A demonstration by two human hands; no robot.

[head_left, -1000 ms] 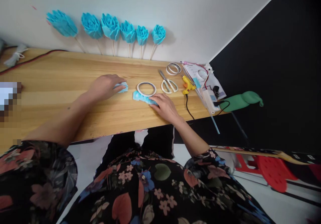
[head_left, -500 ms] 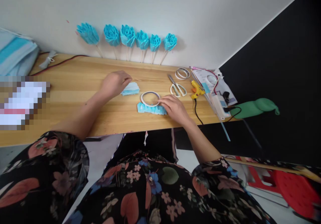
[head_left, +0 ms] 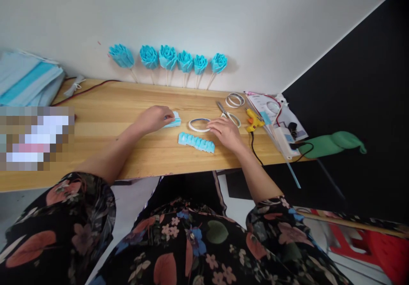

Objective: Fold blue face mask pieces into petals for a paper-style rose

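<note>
**Paper-flower work: both hands on the wooden surface**

- Left hand (head_left: 155, 119): lies palm down on the wooden surface (head_left: 105, 119), fingers curled over a small folded blue paper piece (head_left: 174, 120), touching it; whether it grips the piece cannot be told.
- Right hand (head_left: 226, 132): rests on the surface, fingers loosely spread, fingertips at the rim of a tape ring (head_left: 198, 125); nothing gripped.
- Pleated blue paper strip (head_left: 196, 142): lies flat and free on the surface, just in front of the tape ring, between the two hands, nearer the right one.
- Scissors (head_left: 229, 115): white-handled, just beyond the right hand.
- Glue gun (head_left: 254, 120): yellow, right of the scissors, black cord running off the near edge.
- Second pair of tape rings (head_left: 234, 100): near the wall, behind the scissors.
- Six blue paper flowers (head_left: 168, 57): on sticks, leaning in a row against the white wall.
- Stack of blue sheets (head_left: 27, 80): far left corner.
</note>
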